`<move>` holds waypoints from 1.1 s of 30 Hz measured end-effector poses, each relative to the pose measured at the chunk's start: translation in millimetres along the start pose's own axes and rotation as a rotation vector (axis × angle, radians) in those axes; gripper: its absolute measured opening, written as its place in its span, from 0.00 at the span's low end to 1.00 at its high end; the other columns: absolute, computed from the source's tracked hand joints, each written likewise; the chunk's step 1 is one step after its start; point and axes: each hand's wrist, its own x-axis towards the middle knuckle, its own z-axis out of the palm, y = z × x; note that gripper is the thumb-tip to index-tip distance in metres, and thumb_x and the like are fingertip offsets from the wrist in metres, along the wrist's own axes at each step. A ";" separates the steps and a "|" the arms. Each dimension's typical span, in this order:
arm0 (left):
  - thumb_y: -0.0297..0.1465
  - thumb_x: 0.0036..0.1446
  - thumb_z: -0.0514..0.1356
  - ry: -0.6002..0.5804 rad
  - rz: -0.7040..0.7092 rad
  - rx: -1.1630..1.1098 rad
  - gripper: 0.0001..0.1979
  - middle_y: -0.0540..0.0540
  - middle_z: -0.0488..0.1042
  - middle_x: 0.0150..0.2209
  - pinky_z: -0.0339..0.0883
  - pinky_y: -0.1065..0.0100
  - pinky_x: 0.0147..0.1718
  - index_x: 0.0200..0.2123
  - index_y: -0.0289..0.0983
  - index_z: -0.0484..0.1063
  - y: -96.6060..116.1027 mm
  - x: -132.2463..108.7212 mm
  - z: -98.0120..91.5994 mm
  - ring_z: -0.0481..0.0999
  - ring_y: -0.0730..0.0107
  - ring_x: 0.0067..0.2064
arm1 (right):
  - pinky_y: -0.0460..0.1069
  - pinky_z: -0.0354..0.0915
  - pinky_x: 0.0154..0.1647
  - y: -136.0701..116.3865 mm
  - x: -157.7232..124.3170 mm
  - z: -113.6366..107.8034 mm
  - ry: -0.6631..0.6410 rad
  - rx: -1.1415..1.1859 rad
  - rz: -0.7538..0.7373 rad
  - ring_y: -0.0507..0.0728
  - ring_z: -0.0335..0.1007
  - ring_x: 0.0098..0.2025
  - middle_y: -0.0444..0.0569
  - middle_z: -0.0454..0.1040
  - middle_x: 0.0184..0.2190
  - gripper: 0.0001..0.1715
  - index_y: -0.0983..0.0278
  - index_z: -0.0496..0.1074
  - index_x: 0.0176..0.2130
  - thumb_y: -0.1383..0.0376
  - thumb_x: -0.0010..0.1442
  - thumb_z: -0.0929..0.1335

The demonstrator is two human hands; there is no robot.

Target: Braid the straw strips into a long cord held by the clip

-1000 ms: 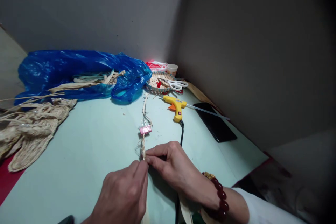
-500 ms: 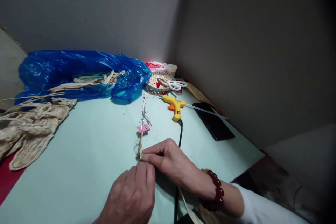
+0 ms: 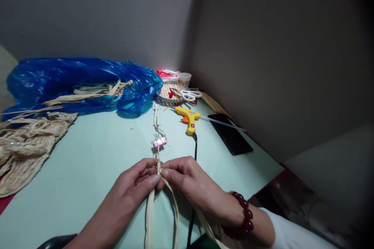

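A thin straw braid runs away from me across the pale green table, with a pink binder clip clamped on it. My left hand and my right hand meet at the braid's near end, both pinching it. Loose flat straw strips hang from the pinch toward me. A dark red bead bracelet circles my right wrist.
A yellow glue gun with a black cord lies right of the braid. A black phone rests near the wall. White scissors sit on a woven tray. A blue plastic bag of straw and a woven straw piece lie left.
My left hand slid forward from below and turned, now pinching the braid beside my right hand. Flat straw strips have come into view below the pinch. The view shifted slightly right.
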 end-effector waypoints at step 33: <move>0.43 0.54 0.58 -0.057 -0.168 -0.182 0.17 0.57 0.55 0.19 0.46 0.75 0.19 0.23 0.37 0.63 -8.5 -0.7 5.5 0.52 0.78 0.21 | 0.49 0.48 0.16 10.2 -26.4 31.2 0.281 -1.419 -0.933 0.54 0.58 0.18 0.49 0.67 0.19 0.11 0.71 0.70 0.30 0.76 0.55 0.59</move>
